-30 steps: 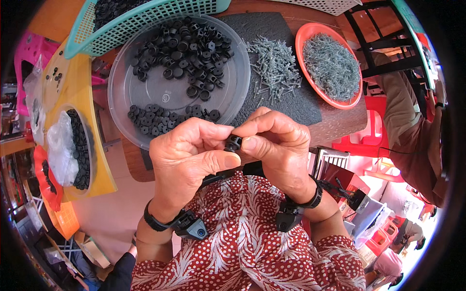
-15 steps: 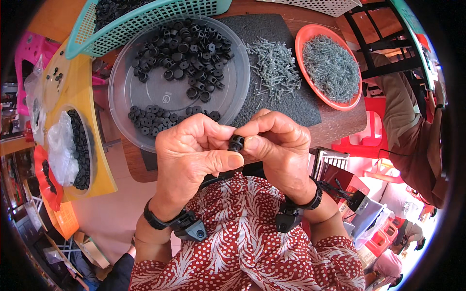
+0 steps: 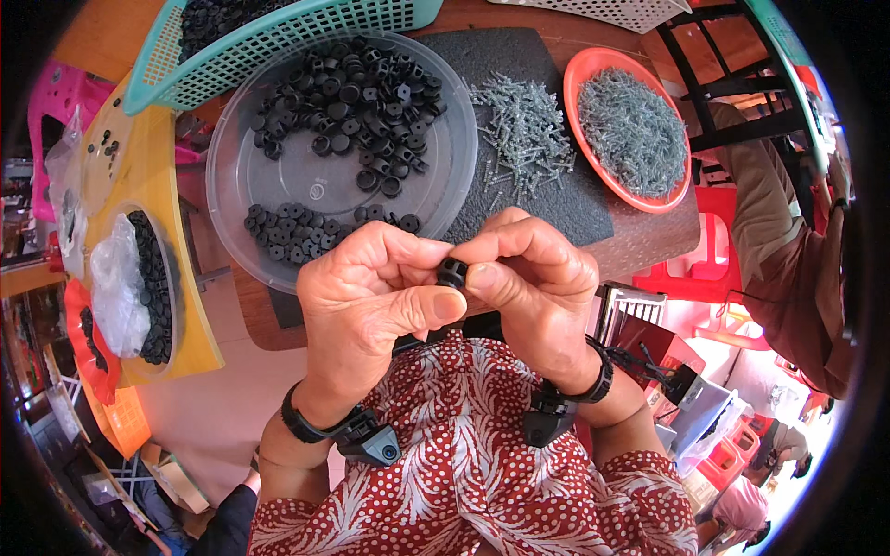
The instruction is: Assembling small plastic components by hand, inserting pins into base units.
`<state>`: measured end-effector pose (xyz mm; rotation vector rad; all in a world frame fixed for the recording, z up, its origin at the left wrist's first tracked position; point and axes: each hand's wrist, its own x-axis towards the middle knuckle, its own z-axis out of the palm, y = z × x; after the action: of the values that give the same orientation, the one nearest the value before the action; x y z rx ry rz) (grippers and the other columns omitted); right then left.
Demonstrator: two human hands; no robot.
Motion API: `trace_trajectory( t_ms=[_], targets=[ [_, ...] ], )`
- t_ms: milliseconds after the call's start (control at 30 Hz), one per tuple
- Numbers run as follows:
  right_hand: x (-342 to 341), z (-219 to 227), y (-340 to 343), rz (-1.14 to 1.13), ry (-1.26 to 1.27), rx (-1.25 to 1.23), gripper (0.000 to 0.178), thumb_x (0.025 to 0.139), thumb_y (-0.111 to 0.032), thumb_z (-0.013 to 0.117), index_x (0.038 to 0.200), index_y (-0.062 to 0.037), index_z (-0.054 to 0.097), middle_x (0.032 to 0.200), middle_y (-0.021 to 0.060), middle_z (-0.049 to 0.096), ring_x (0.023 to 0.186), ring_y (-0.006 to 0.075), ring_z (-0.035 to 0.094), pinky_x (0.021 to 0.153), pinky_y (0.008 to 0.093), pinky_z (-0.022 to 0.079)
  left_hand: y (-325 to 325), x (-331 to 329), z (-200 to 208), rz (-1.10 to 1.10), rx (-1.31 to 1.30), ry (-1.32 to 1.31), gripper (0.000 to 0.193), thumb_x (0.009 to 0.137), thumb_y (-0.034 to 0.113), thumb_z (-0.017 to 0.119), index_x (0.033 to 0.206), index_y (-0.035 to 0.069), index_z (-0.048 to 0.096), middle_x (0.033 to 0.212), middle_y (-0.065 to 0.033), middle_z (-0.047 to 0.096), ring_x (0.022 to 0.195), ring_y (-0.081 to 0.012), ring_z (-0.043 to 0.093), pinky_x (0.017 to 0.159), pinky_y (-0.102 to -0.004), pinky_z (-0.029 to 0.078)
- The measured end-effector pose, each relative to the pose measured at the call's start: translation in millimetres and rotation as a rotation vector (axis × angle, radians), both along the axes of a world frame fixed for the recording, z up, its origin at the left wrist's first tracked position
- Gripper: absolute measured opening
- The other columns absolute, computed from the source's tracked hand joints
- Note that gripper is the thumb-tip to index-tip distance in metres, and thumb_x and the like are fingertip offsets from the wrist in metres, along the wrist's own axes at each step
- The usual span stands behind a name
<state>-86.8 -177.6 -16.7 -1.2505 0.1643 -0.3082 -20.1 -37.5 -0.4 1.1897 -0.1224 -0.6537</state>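
Between my fingertips is a small round black plastic part (image 3: pixel 451 272) with openings in its side. My left hand (image 3: pixel 375 292) pinches it from the left, and my right hand (image 3: pixel 538 287) grips it from the right with thumb and forefinger. Both hands are in front of a clear round tray (image 3: pixel 232 208). In that tray lie a large heap of black plastic parts (image 3: pixel 348 102) and a smaller group of black discs (image 3: pixel 292 230). To the right, a pile of screws (image 3: pixel 524 130) rests on a black foam mat (image 3: pixel 575 199).
An orange-red bowl of screws (image 3: pixel 567 83) stands at the right. A teal basket (image 3: pixel 287 56) is behind the tray. On the left, a yellow table (image 3: pixel 199 343) bears a container of black parts (image 3: pixel 156 278) and a plastic bag (image 3: pixel 120 296). A person's leg (image 3: pixel 760 185) shows at right.
Both hands and wrists have shifted slightly; the black part has turned a little between my fingers. The trays and piles look the same.
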Motion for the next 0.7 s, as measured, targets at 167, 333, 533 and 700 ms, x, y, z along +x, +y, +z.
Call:
trace_trajectory(
  t_ms=[167, 333, 533, 700],
  targets=[
    [-3.0, 1.6, 0.3, -0.024, -0.019, -0.112, 0.013, 0.08, 0.01, 0.061, 0.09, 0.0029, 0.063, 0.081, 0.0054, 0.056, 0.072, 0.0106, 0.055, 0.064, 0.0218, 0.045, 0.9, -3.1, 0.3, 0.0, 0.024, -0.032, 0.029, 0.071, 0.0, 0.076, 0.093, -0.007, 0.058, 0.077, -0.0103, 0.063, 0.059, -0.0117, 0.058, 0.047, -0.0204, 0.048],
    [-1.5, 3.2, -1.6, 0.009, -0.051, -0.138, 0.013, 0.08, 0.011, 0.061, 0.089, 0.0024, 0.063, 0.081, 0.0055, 0.056, 0.072, 0.0109, 0.055, 0.064, 0.0221, 0.045, -1.2, -8.1, -6.0, 0.074, -0.035, -0.178, 0.028, 0.072, 0.002, 0.077, 0.095, -0.005, 0.06, 0.081, -0.0061, 0.064, 0.069, -0.0085, 0.059, 0.062, -0.0198, 0.049],
    [4.1, 5.1, -3.1, 0.01, -0.063, -0.094, 0.012, 0.08, 0.01, 0.061, 0.089, 0.0023, 0.062, 0.08, 0.0055, 0.056, 0.071, 0.0107, 0.055, 0.063, 0.0222, 0.046, 0.3, 4.5, -18.9, 0.013, 0.038, -0.5, 0.03, 0.07, 0.013, 0.08, 0.087, -0.002, 0.061, 0.075, -0.0046, 0.064, 0.067, -0.0075, 0.059, 0.059, -0.0212, 0.048],
    [-2.3, 18.9, -1.8, 0.029, -0.013, -0.14, 0.008, 0.082, 0.005, 0.062, 0.089, 0.0016, 0.064, 0.077, 0.0044, 0.055, 0.07, 0.0102, 0.054, 0.061, 0.0219, 0.044, 5.7, 1.2, -6.5, -0.013, 0.2, -0.743, 0.036, 0.065, 0.01, 0.083, 0.086, -0.002, 0.056, 0.079, -0.0048, 0.058, 0.072, -0.0125, 0.053, 0.066, -0.0234, 0.044]
  ],
)
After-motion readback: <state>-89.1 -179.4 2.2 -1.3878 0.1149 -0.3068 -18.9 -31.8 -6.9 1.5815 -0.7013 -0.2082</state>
